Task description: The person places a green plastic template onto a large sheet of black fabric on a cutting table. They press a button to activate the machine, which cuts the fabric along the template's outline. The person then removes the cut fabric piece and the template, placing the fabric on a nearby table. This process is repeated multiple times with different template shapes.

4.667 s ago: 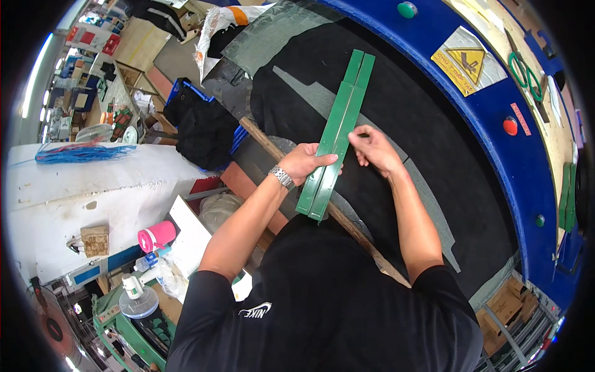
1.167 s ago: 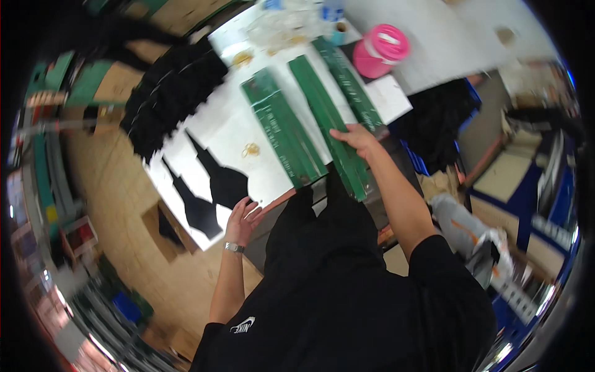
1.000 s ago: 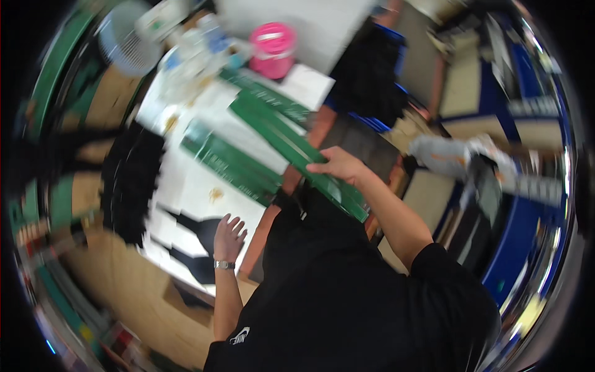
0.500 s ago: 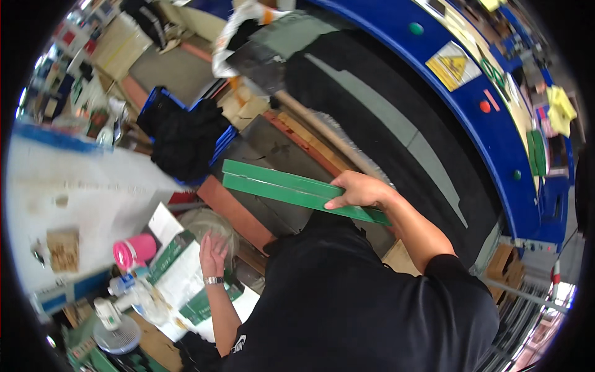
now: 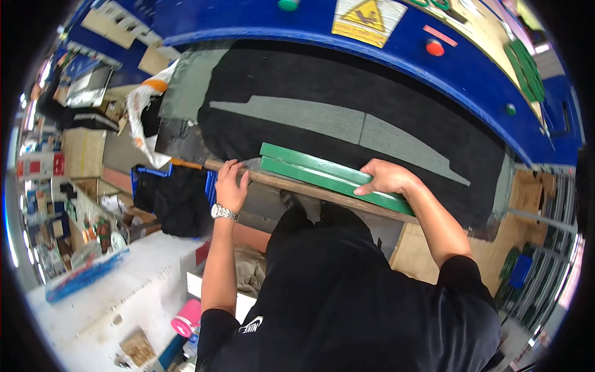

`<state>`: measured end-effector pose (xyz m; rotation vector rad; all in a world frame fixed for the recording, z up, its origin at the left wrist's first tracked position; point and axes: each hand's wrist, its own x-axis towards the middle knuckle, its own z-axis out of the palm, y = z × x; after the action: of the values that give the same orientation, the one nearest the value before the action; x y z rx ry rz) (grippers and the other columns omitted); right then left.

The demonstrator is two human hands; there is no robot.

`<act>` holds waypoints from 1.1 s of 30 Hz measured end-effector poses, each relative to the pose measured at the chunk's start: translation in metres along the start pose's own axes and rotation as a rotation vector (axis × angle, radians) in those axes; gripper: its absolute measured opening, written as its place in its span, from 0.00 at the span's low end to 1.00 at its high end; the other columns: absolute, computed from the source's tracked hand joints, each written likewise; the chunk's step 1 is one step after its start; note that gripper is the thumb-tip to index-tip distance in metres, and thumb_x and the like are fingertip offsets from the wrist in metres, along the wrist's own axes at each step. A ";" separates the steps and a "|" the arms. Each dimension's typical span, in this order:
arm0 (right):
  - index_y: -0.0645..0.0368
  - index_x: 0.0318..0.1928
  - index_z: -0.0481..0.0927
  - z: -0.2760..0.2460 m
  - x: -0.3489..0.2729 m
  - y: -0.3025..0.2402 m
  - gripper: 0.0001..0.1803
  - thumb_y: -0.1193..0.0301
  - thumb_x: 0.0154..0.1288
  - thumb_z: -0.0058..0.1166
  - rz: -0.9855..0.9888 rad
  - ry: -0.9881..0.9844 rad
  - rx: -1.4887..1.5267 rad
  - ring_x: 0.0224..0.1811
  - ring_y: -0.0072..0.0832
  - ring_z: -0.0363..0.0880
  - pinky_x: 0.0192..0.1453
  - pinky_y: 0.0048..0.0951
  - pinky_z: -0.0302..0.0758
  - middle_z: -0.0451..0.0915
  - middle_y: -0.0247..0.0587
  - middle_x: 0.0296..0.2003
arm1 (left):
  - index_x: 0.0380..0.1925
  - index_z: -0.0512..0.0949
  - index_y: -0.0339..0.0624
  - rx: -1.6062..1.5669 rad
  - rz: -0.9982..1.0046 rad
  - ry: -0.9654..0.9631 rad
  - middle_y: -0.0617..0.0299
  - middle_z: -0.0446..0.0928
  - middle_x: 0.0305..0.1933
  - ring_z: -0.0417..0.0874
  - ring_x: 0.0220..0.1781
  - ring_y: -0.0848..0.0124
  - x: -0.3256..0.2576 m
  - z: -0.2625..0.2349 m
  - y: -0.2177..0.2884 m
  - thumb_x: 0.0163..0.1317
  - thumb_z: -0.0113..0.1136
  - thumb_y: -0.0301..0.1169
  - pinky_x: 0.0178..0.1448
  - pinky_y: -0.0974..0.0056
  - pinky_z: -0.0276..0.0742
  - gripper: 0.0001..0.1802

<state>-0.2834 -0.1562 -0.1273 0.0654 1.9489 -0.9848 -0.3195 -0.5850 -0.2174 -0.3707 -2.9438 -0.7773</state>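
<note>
Blue machine (image 5: 458, 80): While it arches along the far side, everything else lies closer in.
Black sheet (image 5: 396, 101): broad stretches look uncut, so plenty seems left.
Grey-green strip (image 5: 310, 118): one long shape, apparently already cut out.
Wooden rail (image 5: 279, 181): runs along the near edge.
Green bar (image 5: 310, 168): here it is, over the sheet's near edge, resting or raised, can't tell.
Right hand (image 5: 389, 178): grip clamped on the bar's right part!
Left hand (image 5: 231, 189): fingers apart, off the bar, at the rail's left end.
</note>
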 end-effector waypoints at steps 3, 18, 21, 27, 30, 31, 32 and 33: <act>0.61 0.51 0.88 -0.003 0.010 0.001 0.28 0.56 0.56 0.77 0.015 -0.011 -0.026 0.45 0.35 0.87 0.53 0.40 0.78 0.90 0.46 0.40 | 0.43 0.84 0.43 0.111 0.076 -0.162 0.55 0.81 0.48 0.80 0.56 0.51 0.015 0.004 -0.010 0.66 0.67 0.35 0.58 0.48 0.77 0.10; 0.61 0.53 0.86 0.010 0.020 0.011 0.29 0.56 0.55 0.76 -0.010 0.034 -0.141 0.54 0.50 0.86 0.58 0.47 0.80 0.88 0.53 0.46 | 0.47 0.85 0.39 -0.192 0.119 -0.618 0.56 0.85 0.43 0.85 0.42 0.62 0.056 -0.034 -0.046 0.69 0.67 0.33 0.50 0.59 0.80 0.11; 0.62 0.58 0.83 0.016 0.021 0.014 0.35 0.56 0.54 0.77 -0.050 0.086 -0.165 0.59 0.50 0.83 0.63 0.47 0.79 0.87 0.54 0.51 | 0.50 0.84 0.37 -0.353 -0.101 -0.607 0.62 0.87 0.43 0.84 0.41 0.74 0.107 -0.041 -0.068 0.73 0.65 0.35 0.48 0.66 0.80 0.14; 0.63 0.59 0.81 0.019 0.011 0.011 0.36 0.56 0.54 0.77 -0.071 0.157 -0.196 0.59 0.50 0.83 0.63 0.47 0.80 0.86 0.53 0.51 | 0.53 0.84 0.35 -0.049 -0.054 -0.186 0.50 0.86 0.50 0.86 0.49 0.62 0.243 -0.014 -0.149 0.72 0.66 0.40 0.56 0.60 0.79 0.19; 0.63 0.56 0.81 0.019 0.012 0.016 0.33 0.56 0.54 0.76 -0.132 0.143 -0.201 0.55 0.51 0.84 0.61 0.48 0.80 0.87 0.53 0.46 | 0.58 0.81 0.34 0.095 -0.060 -0.117 0.42 0.84 0.54 0.85 0.58 0.53 0.288 0.004 -0.193 0.70 0.67 0.47 0.61 0.55 0.78 0.28; 0.63 0.56 0.81 0.019 0.013 0.018 0.33 0.56 0.54 0.76 -0.172 0.138 -0.204 0.55 0.51 0.85 0.61 0.49 0.80 0.87 0.52 0.45 | 0.60 0.80 0.32 0.121 -0.122 -0.143 0.43 0.84 0.50 0.85 0.52 0.54 0.299 -0.002 -0.215 0.66 0.70 0.53 0.59 0.56 0.78 0.35; 0.63 0.56 0.81 0.019 0.013 0.022 0.34 0.55 0.54 0.76 -0.173 0.145 -0.196 0.54 0.51 0.85 0.61 0.49 0.80 0.88 0.52 0.45 | 0.59 0.80 0.32 0.179 -0.165 -0.185 0.44 0.84 0.48 0.85 0.50 0.54 0.309 0.010 -0.208 0.64 0.71 0.54 0.59 0.56 0.78 0.37; 0.63 0.56 0.81 0.018 0.011 0.026 0.34 0.54 0.56 0.74 -0.175 0.147 -0.180 0.54 0.52 0.85 0.60 0.49 0.80 0.87 0.54 0.46 | 0.59 0.80 0.31 0.239 -0.207 -0.224 0.45 0.84 0.47 0.84 0.48 0.54 0.321 0.018 -0.201 0.63 0.72 0.56 0.58 0.56 0.78 0.39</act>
<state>-0.2665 -0.1545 -0.1560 -0.1405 2.1999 -0.9332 -0.6803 -0.6771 -0.2859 -0.1442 -3.2768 -0.4141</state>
